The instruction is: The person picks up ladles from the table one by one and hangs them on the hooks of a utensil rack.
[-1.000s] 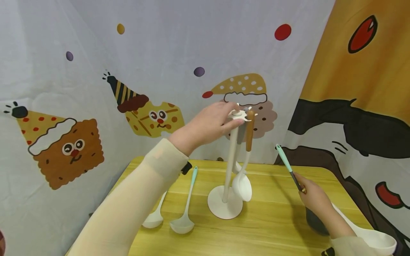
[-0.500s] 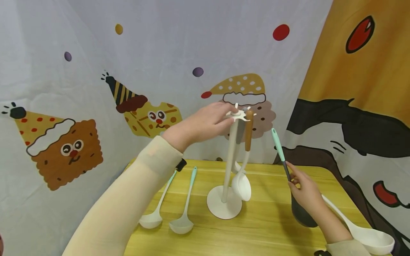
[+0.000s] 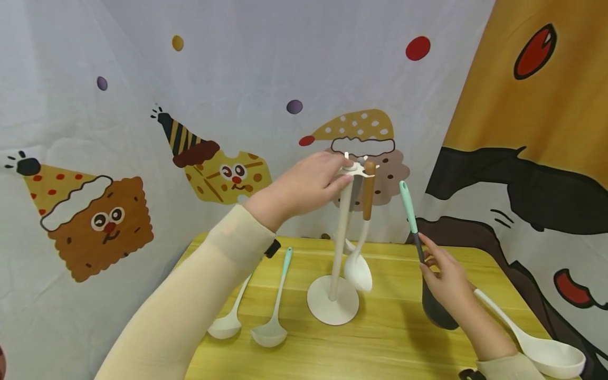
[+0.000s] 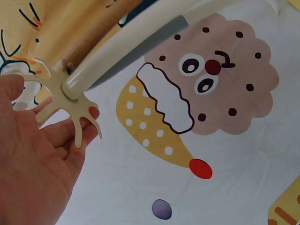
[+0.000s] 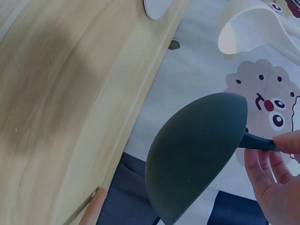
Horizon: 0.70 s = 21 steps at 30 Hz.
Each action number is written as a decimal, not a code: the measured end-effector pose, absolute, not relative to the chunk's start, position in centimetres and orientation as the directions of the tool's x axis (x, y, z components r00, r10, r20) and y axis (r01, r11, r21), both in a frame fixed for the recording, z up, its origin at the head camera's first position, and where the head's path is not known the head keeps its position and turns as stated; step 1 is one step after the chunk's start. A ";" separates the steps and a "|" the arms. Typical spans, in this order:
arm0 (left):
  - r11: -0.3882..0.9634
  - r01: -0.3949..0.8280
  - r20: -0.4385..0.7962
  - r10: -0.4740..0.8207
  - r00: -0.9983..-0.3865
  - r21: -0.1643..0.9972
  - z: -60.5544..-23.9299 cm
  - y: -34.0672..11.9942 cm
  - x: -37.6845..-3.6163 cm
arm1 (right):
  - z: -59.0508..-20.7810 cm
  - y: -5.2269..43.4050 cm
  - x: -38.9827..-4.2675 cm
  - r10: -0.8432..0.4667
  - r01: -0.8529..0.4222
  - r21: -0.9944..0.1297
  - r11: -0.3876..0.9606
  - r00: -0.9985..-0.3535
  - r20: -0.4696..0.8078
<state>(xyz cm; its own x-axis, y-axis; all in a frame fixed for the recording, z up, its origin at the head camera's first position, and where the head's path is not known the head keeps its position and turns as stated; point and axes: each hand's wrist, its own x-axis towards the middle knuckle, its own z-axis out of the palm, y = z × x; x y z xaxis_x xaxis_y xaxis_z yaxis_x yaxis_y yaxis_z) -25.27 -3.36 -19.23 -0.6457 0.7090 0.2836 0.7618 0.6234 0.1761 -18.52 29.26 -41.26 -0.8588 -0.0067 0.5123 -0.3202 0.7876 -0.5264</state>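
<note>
Head view: your two hands work by the white rack (image 3: 338, 248) on the bench (image 3: 394, 338).
Left hand (image 3: 304, 186): your fingers pinch the rack's hook top.
Right hand (image 3: 444, 277): you hold the dark ladle (image 3: 429, 295) by its stem, cup just above the bench, right of the rack.
On rack: white spoon (image 3: 360, 264) with brown handle hangs.

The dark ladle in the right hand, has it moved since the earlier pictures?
Yes. The dark ladle has risen and come left, toward the white stand; its green handle tip now sits nearer the stand's top. The right hand holds it.
</note>
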 end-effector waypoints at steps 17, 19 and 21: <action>0.685 0.713 0.268 0.666 -0.696 0.150 -19.2 -2.2 -24.3 | -40.4 26.8 -18.5 0.006 -0.466 -0.547 0.695 -0.757 0.653; 0.688 0.712 0.269 0.665 -0.697 0.143 -19.2 -2.1 -24.2 | -40.3 26.5 -18.5 0.007 -0.473 -0.552 0.687 -0.755 0.656; 0.691 0.709 0.268 0.663 -0.699 0.140 -19.3 -2.0 -24.2 | -40.2 26.3 -18.4 0.010 -0.475 -0.563 0.677 -0.758 0.652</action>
